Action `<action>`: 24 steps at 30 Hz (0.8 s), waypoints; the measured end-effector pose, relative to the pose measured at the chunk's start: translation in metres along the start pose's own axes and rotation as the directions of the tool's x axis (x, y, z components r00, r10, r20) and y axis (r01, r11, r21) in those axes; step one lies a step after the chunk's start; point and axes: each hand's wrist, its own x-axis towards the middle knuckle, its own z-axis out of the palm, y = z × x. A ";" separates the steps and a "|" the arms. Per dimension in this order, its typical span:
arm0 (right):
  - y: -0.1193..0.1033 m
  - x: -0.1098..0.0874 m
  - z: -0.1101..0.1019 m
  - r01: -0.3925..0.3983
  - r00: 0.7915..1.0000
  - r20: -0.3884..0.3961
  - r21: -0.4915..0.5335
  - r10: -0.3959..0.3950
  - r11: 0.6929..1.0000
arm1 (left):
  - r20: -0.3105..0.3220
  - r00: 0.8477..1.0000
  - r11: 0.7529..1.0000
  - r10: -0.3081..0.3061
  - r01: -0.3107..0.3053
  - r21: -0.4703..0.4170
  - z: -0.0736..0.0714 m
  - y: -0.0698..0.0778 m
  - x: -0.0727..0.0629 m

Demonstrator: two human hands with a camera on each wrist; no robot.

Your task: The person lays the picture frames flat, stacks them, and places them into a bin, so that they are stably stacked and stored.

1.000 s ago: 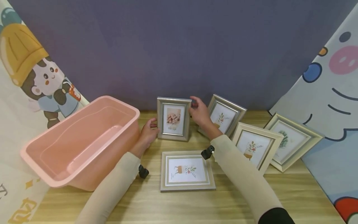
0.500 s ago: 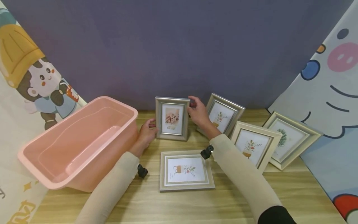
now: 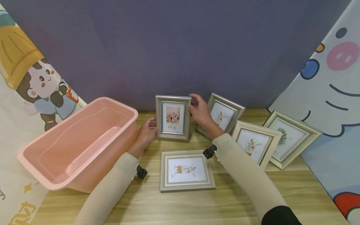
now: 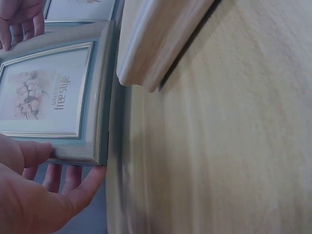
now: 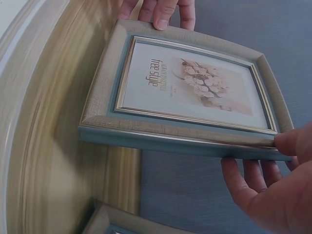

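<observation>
We count one beige photo frame [image 3: 172, 118], four other frames [image 3: 187, 170], one pink tub [image 3: 108, 157]. The first, blue-edged, bouquet-printed, is pinched between left hand [image 3: 147, 132] and right hand [image 3: 202, 114].

Held frame [image 4: 46, 92] cut off by left-wrist view's left edge; corner of lying frame [image 3: 187, 171] hidden behind wrist camera [image 3: 210, 152].

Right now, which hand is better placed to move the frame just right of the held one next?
Probably the right hand: it grips the held frame on the side nearest the neighbouring frame. The left hand grips the opposite side, beside the tub.
</observation>
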 end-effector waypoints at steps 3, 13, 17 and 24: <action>-0.003 0.000 -0.002 0.010 1.000 -0.005 0.014 -0.010 1.000 | -0.010 1.000 1.000 0.023 -0.023 0.017 -0.001 0.002 -0.001; -0.016 -0.009 -0.012 0.009 1.000 0.016 0.014 -0.009 1.000 | 0.009 0.998 0.998 0.054 -0.055 0.012 -0.005 0.011 -0.011; -0.020 -0.016 -0.020 -0.004 0.999 0.045 0.030 0.003 1.000 | 0.039 0.997 0.998 0.059 -0.060 0.009 -0.007 0.014 -0.015; -0.024 -0.028 -0.034 -0.071 0.994 0.090 0.101 0.062 0.992 | 0.097 0.993 0.998 0.069 -0.069 0.001 -0.009 0.020 -0.025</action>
